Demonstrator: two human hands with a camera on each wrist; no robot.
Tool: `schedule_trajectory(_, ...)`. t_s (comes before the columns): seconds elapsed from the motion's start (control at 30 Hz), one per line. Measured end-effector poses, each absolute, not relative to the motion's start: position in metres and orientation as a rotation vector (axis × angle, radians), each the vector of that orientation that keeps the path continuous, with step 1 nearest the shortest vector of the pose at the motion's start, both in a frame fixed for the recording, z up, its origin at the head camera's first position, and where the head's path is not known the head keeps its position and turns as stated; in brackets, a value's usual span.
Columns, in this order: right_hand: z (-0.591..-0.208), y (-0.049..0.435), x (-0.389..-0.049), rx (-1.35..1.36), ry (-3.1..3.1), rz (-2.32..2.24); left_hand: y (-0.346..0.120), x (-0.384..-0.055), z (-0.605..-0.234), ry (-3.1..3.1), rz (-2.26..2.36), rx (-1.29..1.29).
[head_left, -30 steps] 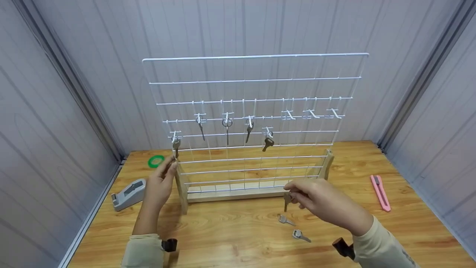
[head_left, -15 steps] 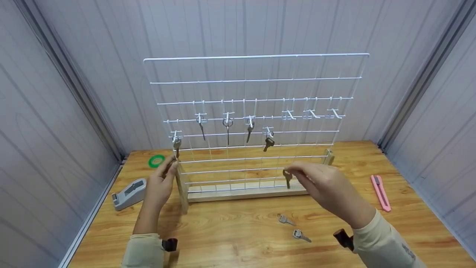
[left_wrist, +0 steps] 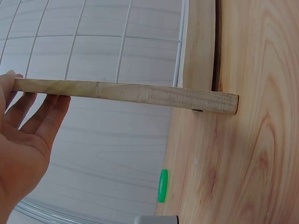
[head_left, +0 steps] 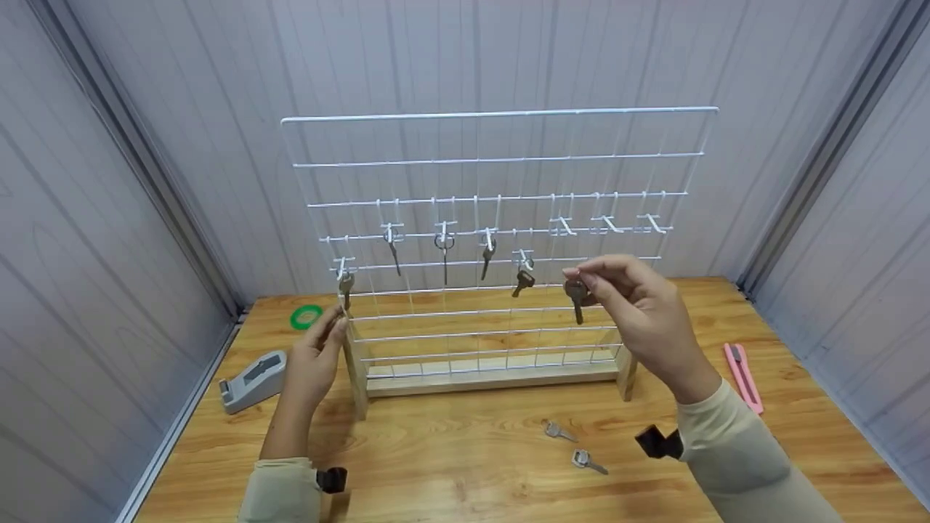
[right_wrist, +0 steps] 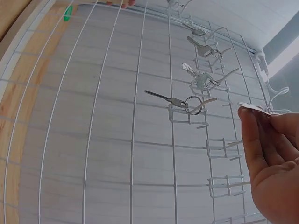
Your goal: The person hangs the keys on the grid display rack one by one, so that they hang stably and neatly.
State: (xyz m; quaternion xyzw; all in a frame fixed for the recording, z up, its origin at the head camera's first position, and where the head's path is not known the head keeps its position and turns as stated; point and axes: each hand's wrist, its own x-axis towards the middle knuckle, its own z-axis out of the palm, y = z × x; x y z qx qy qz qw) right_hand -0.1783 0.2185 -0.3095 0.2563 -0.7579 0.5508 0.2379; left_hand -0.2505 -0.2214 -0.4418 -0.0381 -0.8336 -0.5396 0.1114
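A white wire grid rack (head_left: 501, 112) stands upright on a wooden base (head_left: 501, 378). My left hand (head_left: 314, 363) holds the top of its left wooden upright (left_wrist: 135, 93), thumb on one side and fingers on the other. In front of the grid, right of the lowest right hook, my right hand (head_left: 639, 305) pinches a key (head_left: 577, 294) that points down. Several keys hang from hooks, among them a dark-headed key (head_left: 524, 280) and one at the far left (head_left: 346, 287). Three hooks at the upper right, one being this hook (head_left: 609, 224), carry no key.
Two loose keys lie on the table, a nearer key (head_left: 587, 459) and a farther key (head_left: 558, 431). At left are a grey tape dispenser (head_left: 254, 381) and a green tape roll (head_left: 306, 316). A pink utility knife (head_left: 742, 378) lies at right.
My right hand has risen from near the table with the key, up to the height of the grid's lower hooks. My left hand keeps its place on the upright.
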Motion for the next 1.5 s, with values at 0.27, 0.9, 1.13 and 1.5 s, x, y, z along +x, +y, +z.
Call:
schedule_trajectory(0.27, -0.299, 0.212, -0.191, 0.559, -1.982, 1.585, -0.220, -0.250, -0.440, -2.436, -1.588, -0.118)
schedule_trajectory(0.9, -0.300, 0.196, -0.212, 0.498, -1.881, 1.414, -0.220, -0.250, -0.440, -2.433, -1.587, -0.102)
schedule_trajectory(1.13, -0.304, 0.191, -0.219, 0.450, -1.898, 1.359, -0.220, -0.251, -0.441, -2.422, -1.596, -0.109)
schedule_trajectory(1.5, -0.312, 0.187, -0.231, 0.434, -1.910, 1.084, -0.220, -0.252, -0.444, -2.400, -1.574, -0.115)
